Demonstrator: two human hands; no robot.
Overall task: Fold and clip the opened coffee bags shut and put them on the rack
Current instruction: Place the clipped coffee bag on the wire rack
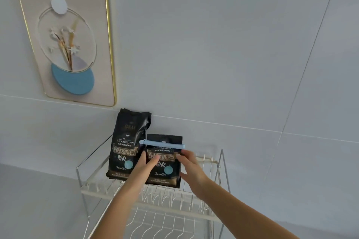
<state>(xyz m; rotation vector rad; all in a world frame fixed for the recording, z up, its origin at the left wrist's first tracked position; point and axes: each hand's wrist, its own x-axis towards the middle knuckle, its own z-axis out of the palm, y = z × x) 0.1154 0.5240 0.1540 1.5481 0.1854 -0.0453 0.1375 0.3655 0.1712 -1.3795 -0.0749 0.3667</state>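
With both your arms stretched forward over the wire rack (93, 184), your left hand (144, 165) and right hand (191, 169) grasp the clipped coffee bag (165, 163) by its sides, upright on the top tier. Blue clip (163, 144) runs across its folded top. Taller unclipped bag (128, 141) stands just beside it on the left, touching. Behind: pale tiled wall (233, 44), framed flower picture (64, 39) upper left.

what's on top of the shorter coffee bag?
A pale blue clip runs across the folded top of the shorter bag, which stands on the wire rack. Both hands hold its sides. Inside cannot be seen.
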